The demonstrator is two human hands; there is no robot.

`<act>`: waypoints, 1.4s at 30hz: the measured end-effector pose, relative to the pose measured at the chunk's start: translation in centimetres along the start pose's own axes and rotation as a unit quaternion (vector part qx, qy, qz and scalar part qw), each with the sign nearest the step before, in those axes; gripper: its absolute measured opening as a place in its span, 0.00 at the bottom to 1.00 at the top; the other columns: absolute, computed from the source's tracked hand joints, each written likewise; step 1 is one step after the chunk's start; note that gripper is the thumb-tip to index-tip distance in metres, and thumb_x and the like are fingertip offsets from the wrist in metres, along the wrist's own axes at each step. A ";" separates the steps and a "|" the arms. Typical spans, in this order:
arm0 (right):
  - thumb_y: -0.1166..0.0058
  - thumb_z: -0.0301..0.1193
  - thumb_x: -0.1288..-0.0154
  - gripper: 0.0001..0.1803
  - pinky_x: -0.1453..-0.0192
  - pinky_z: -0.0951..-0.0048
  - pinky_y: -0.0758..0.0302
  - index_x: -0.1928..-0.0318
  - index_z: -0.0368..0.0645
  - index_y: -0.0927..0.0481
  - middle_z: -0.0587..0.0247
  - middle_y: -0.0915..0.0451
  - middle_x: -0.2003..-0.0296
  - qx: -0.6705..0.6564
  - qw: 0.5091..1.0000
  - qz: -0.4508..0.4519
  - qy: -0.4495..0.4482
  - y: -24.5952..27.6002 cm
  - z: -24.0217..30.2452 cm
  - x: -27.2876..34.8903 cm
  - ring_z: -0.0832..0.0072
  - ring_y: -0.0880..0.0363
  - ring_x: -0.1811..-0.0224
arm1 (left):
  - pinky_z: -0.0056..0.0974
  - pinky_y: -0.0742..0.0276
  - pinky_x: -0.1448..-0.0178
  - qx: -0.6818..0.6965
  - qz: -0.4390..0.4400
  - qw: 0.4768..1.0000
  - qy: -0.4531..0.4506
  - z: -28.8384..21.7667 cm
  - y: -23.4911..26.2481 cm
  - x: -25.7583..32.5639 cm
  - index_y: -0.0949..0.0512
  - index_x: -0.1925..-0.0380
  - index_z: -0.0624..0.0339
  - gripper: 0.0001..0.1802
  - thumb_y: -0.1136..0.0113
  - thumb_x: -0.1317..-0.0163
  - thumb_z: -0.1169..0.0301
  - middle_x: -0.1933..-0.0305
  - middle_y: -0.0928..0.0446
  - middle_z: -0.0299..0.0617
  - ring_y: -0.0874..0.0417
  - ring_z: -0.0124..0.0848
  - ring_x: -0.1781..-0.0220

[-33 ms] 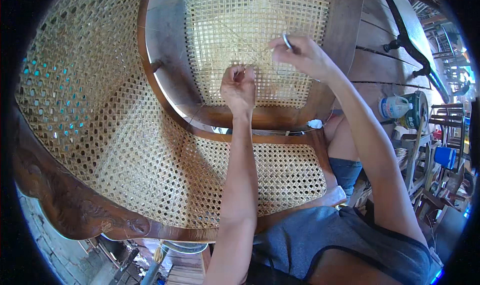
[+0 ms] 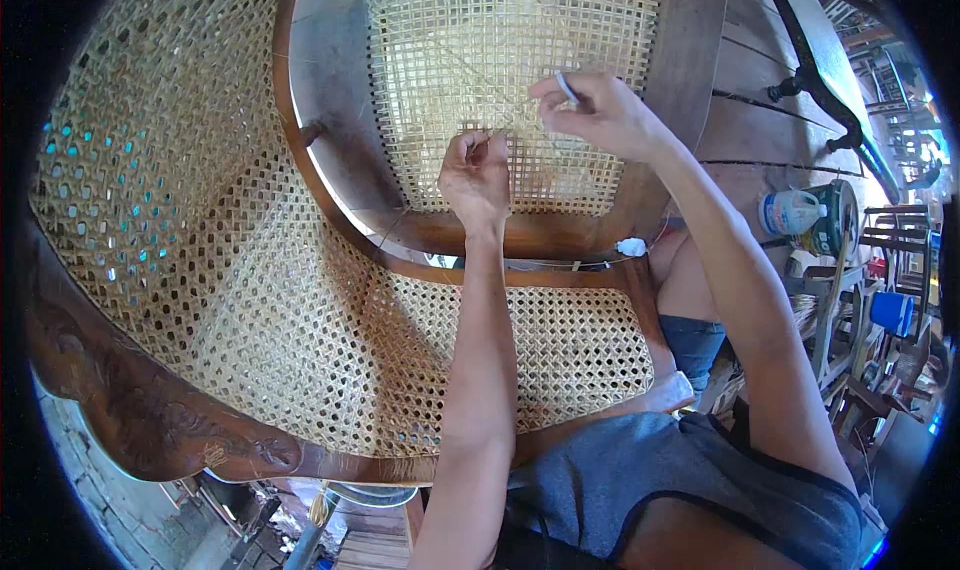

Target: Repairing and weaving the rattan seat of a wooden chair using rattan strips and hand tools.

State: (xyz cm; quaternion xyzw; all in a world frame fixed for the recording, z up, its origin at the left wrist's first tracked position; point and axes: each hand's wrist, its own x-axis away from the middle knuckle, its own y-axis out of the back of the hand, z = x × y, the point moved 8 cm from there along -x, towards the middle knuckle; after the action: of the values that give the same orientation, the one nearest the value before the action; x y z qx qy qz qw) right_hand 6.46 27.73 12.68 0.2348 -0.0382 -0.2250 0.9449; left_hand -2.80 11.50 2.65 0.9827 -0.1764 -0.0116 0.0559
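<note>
No displacement is visible against the earlier frame: both hands remain at the same positions on the weave. At far left, a large finished cane panel (image 2: 200,250) in a carved dark wooden frame (image 2: 150,420) curves around the work area. At centre stands the chair frame (image 2: 330,100), its opening filled by the partly woven cane seat (image 2: 470,60) (open square mesh, lighter in colour than the finished panels). The left hand (image 2: 475,175) rests on the lower middle of this mesh, fingers curled shut and pinching a thin cane strand (image 2: 500,120) at the weave surface. The strand runs up and to the right across the mesh toward the right hand (image 2: 600,115), which hovers just above the mesh at its right side, fingers closed around a small slender metal tool (image 2: 567,87). The two hands are near each other, apart. At far right, a white plastic bottle (image 2: 790,210) lies on the plank floor (image 2: 750,130).
</note>
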 end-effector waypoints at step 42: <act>0.52 0.41 0.29 0.19 0.66 0.63 0.22 0.60 0.36 0.19 0.53 0.16 0.68 0.340 0.929 0.111 -0.094 3.6 1.1 1.3 0.64 0.17 0.71 | 0.31 0.25 0.56 0.091 0.049 0.977 -0.185 -9.0 1.5 -1.7 0.15 0.57 0.58 0.11 0.40 0.33 0.65 0.64 0.17 0.39 0.20 0.25 0.60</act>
State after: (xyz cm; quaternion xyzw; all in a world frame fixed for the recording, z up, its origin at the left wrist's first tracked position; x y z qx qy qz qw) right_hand 8.87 29.48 15.28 0.5140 -0.2271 -0.1136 0.8193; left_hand -4.54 11.63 11.82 0.9547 -0.2320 -0.1740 -0.0672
